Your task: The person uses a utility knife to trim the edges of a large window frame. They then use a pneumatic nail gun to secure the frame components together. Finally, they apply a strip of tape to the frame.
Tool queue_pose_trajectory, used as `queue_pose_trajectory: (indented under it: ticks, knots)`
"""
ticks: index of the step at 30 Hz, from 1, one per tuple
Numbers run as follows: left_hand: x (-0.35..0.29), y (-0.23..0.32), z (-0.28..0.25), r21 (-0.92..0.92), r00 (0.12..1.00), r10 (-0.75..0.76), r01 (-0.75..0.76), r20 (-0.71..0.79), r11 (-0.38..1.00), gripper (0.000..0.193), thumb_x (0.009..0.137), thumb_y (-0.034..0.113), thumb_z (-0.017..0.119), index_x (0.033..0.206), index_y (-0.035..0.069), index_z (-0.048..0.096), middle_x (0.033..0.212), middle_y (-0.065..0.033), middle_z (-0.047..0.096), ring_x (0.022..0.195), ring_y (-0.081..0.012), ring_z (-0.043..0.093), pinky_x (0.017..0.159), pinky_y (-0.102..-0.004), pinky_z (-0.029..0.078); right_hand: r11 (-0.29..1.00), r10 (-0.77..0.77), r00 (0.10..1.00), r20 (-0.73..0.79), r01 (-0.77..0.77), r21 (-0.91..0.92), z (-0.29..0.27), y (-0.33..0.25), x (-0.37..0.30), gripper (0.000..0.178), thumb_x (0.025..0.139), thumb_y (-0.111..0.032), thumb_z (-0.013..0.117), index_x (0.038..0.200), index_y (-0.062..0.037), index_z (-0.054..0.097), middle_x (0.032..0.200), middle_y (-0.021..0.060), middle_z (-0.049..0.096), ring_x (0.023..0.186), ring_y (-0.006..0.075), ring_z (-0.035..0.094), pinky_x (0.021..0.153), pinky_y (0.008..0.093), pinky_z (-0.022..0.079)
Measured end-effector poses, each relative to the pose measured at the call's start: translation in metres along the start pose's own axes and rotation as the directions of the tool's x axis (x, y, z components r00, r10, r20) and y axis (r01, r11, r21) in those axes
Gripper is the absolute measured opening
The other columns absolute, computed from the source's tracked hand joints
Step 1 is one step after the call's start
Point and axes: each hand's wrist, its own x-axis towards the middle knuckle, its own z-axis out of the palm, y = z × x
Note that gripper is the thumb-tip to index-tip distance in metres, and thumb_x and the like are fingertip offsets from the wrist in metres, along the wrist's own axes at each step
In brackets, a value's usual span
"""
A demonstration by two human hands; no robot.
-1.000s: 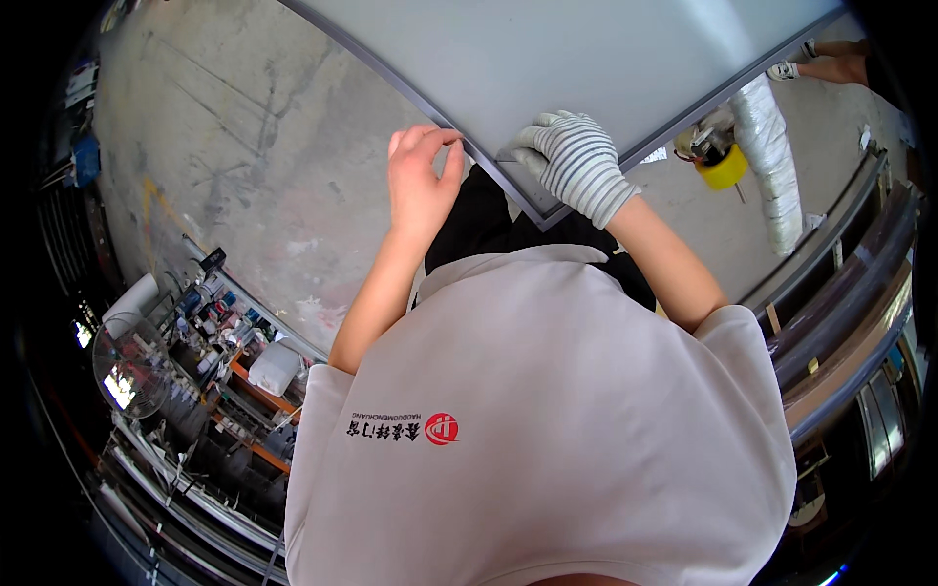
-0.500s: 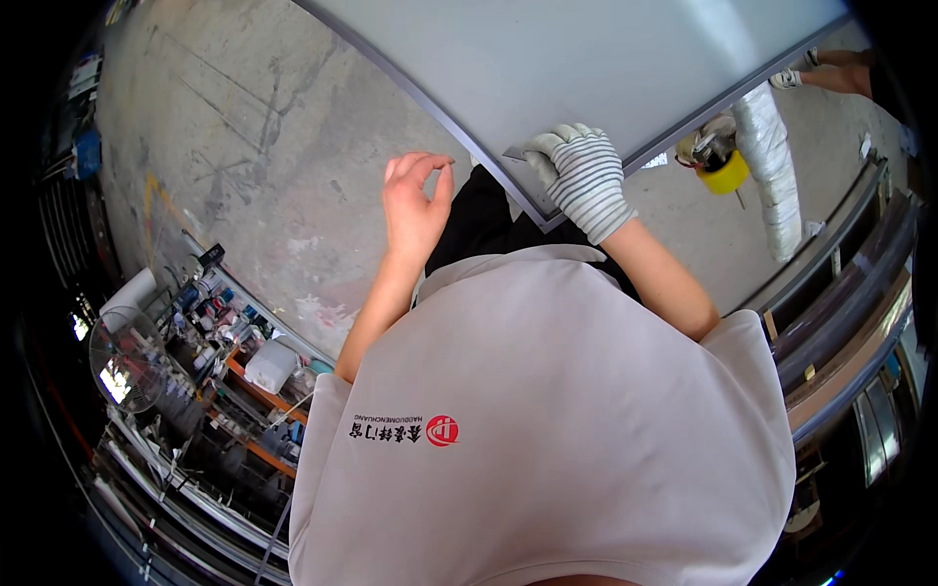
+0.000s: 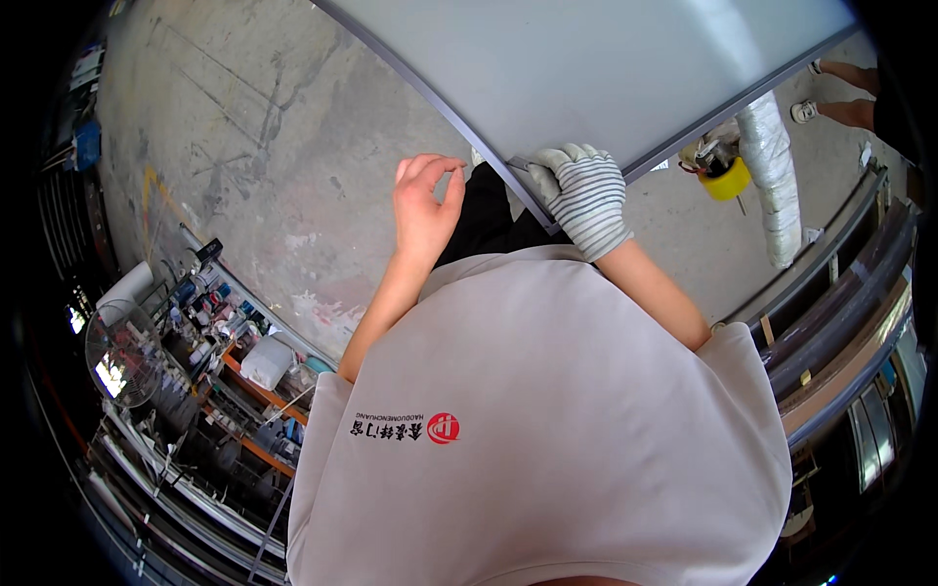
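Observation:
A framed panel (image 3: pixel 625 78) with a pale grey translucent face and a dark grey frame (image 3: pixel 430 93) fills the upper middle, one corner pointing toward me. At that corner is my right hand (image 3: pixel 586 195), in a white glove with grey stripes. Its fingers are closed on a small flat grey blade-like piece (image 3: pixel 520 163), which lies over the frame's left edge. My bare left hand (image 3: pixel 427 205) hangs left of the frame, apart from it. Thumb and fingertips curl together there; whatever they pinch is too small to make out.
On the right, a roll of yellow tape (image 3: pixel 725 180) sits beside a long plastic-wrapped bundle (image 3: pixel 772 186). Another person's legs (image 3: pixel 845 112) stand beyond it. Long profiles (image 3: pixel 840 332) lie at the right. A cluttered rack (image 3: pixel 244 391) and a fan (image 3: pixel 122 356) stand at lower left, on concrete floor (image 3: pixel 244 127).
The panel has shifted slightly right and down in view. My right hand has moved a little lower along with it, still gripping the flat piece. My left hand is slightly further right.

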Motion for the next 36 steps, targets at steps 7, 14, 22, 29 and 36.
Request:
queue_pose_trajectory:
  ticks: [7,14,22,29,36]
  knots:
    - [0.000,-0.002,-0.001,-0.008,1.000,0.000,0.000,0.000,1.000,0.008,0.081,0.008,0.063,0.088,0.006,0.069,0.091,-0.0070,0.066,0.090,-0.0245,0.056,0.080,-0.0343,0.045,0.999,0.000,0.996,-0.093,0.005,0.052,0.002,0.001,-0.003,0.009,0.077,-0.021,0.069,0.079,-0.0137,0.065,0.075,0.0043,0.062,0.072,0.0262,0.059,0.067,0.0391,0.045]
    - [0.000,0.001,0.002,-0.014,1.000,0.014,-0.014,-0.005,1.000,0.009,0.081,0.007,0.064,0.089,0.006,0.069,0.092,-0.0062,0.065,0.090,-0.0240,0.056,0.080,-0.0343,0.046,0.995,0.001,0.991,-0.135,0.013,0.100,0.002,0.001,-0.004,0.010,0.076,-0.020,0.070,0.081,-0.0129,0.065,0.074,0.0051,0.062,0.071,0.0270,0.059,0.067,0.0393,0.046]
    - [0.013,0.024,0.016,-0.003,0.995,0.073,-0.073,0.061,0.997,0.016,0.076,0.012,0.073,0.090,0.007,0.069,0.093,-0.0042,0.064,0.091,-0.0233,0.054,0.080,-0.0348,0.045,0.884,0.219,0.972,-0.089,-0.159,0.440,-0.032,0.012,-0.009,0.009,0.075,-0.017,0.071,0.080,-0.0092,0.068,0.067,0.0072,0.059,0.064,0.0256,0.056,0.060,0.0366,0.045]
    - [0.029,0.053,0.031,-0.314,0.944,0.098,0.006,0.315,0.949,0.010,0.075,0.012,0.074,0.082,0.006,0.070,0.084,-0.0022,0.064,0.088,-0.0188,0.053,0.079,-0.0315,0.044,0.840,0.201,0.978,-0.058,-0.141,0.524,-0.049,0.011,-0.019,0.009,0.073,-0.012,0.072,0.082,-0.0089,0.069,0.069,0.0068,0.060,0.063,0.0229,0.054,0.058,0.0339,0.044]
    - [0.028,0.032,0.015,-0.309,0.981,0.060,0.000,0.183,0.951,0.013,0.077,0.016,0.073,0.075,0.004,0.068,0.075,-0.0029,0.064,0.081,-0.0192,0.053,0.074,-0.0322,0.044,0.859,0.211,0.976,-0.058,-0.157,0.487,-0.065,0.029,-0.025,0.010,0.075,-0.013,0.071,0.082,-0.0058,0.069,0.070,0.0061,0.060,0.063,0.0216,0.054,0.059,0.0331,0.045]
